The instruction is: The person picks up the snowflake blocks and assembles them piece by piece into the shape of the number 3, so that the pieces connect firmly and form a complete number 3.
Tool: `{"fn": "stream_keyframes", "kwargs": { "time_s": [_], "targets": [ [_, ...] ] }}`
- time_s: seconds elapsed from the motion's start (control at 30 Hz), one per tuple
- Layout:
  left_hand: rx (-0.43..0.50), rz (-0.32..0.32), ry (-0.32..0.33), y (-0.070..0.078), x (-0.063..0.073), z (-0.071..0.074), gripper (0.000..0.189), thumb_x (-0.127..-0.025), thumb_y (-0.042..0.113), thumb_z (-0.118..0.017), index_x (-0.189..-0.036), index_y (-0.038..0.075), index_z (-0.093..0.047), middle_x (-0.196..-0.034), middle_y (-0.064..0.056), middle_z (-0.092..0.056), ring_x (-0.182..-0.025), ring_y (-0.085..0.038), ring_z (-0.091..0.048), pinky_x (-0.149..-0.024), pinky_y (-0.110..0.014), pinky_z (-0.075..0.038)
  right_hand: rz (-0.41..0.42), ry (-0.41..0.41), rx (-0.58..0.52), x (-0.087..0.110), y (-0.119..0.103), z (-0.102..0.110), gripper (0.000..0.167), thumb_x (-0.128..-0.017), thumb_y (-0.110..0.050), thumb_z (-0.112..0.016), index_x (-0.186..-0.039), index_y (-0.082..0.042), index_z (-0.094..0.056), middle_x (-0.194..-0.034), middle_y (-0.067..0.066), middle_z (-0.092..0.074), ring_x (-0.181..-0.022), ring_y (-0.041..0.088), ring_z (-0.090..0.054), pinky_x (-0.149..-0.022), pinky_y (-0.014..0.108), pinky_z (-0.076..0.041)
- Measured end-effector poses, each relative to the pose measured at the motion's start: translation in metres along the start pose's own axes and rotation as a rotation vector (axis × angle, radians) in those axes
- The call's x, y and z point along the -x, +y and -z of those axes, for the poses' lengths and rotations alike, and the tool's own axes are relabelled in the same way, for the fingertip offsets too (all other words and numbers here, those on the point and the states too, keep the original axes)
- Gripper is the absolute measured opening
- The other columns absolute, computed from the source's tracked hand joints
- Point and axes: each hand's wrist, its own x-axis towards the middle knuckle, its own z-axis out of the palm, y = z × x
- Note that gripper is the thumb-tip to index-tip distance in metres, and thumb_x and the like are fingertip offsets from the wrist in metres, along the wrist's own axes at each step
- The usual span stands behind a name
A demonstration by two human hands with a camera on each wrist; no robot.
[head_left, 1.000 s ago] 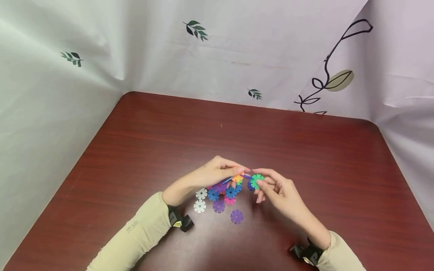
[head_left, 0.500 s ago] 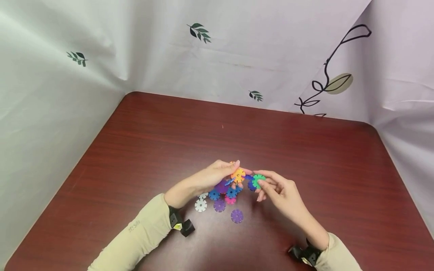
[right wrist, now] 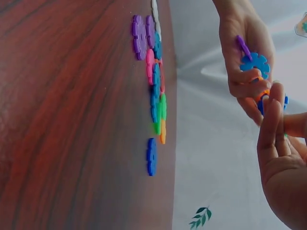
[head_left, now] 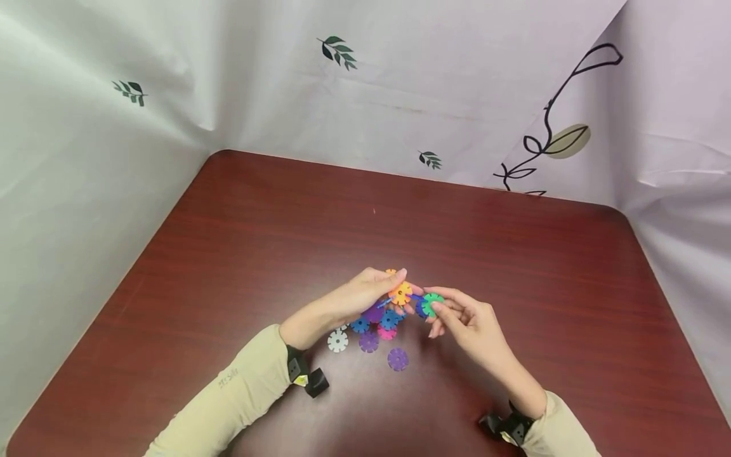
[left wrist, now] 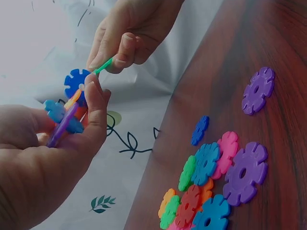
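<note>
Above a pile of notched plastic discs, my left hand [head_left: 362,291] holds a small linked cluster of them. In the left wrist view the cluster has a purple disc [left wrist: 61,125], a light blue disc [left wrist: 53,110], an orange disc [left wrist: 73,99] and a dark blue disc [left wrist: 76,81]. My right hand [head_left: 474,320] pinches a green disc [head_left: 432,303] between thumb and fingers, close against the dark blue one. Fingers partly hide where green and dark blue meet, so I cannot tell whether they are joined. The fingertips of both hands are close together.
Loose discs lie on the dark red table [head_left: 274,222] below the hands, including a white disc [head_left: 337,341], a pink disc [head_left: 386,333] and a separate purple disc [head_left: 398,359]. A pale patterned cloth [head_left: 377,101] hangs behind and along the sides.
My left thumb has shifted upward and the orange disc has turned, showing more of its face. The right hand keeps pinching the green disc in nearly the same place.
</note>
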Motion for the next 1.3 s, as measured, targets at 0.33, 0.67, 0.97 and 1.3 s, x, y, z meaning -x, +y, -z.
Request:
{"fn": "stream_keyframes", "kwargs": {
  "time_s": [0.33,0.67,0.97,1.3],
  "targets": [
    [-0.102,-0.056,0.078,0.0,-0.003,-0.008,0.042,-0.1,0.034,-0.043,-0.11,0.001,-0.067,-0.09,-0.023,-0.068,-0.09,-0.039,-0.063,-0.087,-0.042,-0.051,0.039,-0.011,0.091,-0.005,-0.006,0.006,0.03,-0.087,0.007,-0.058,-0.117,0.002,-0.062,-0.059,0.001,-0.065,-0.051,0.01,-0.063,-0.044,0.025,-0.049],
    [0.011,0.034,-0.17,0.009,0.001,-0.009,0.045,-0.102,0.027,-0.028,-0.133,0.001,-0.048,-0.089,-0.021,-0.068,-0.074,-0.022,-0.066,-0.078,-0.042,-0.053,0.009,-0.093,-0.03,-0.009,-0.009,0.011,0.054,-0.086,0.01,-0.059,-0.135,-0.004,-0.045,-0.069,0.012,-0.067,-0.055,0.015,-0.065,-0.049,0.031,-0.053],
    [-0.152,0.111,-0.095,0.003,0.001,-0.01,0.03,-0.093,0.034,-0.055,-0.099,0.008,-0.07,-0.053,-0.007,-0.062,-0.044,-0.017,-0.055,-0.044,-0.021,-0.044,-0.168,-0.089,-0.044,-0.008,-0.015,0.002,0.061,-0.079,-0.003,-0.072,-0.13,-0.012,-0.039,-0.062,0.015,-0.066,-0.048,0.025,-0.064,-0.049,0.034,-0.054],
    [-0.145,0.027,0.086,0.014,0.005,-0.007,0.026,-0.093,0.022,-0.057,-0.1,0.0,-0.068,-0.056,-0.004,-0.061,-0.049,-0.014,-0.053,-0.054,-0.024,-0.045,-0.106,-0.329,0.683,0.002,0.004,-0.014,0.039,-0.073,-0.049,-0.074,-0.081,-0.016,-0.057,-0.06,-0.015,-0.047,-0.048,-0.004,-0.039,-0.044,0.017,-0.036]
  ]
}}
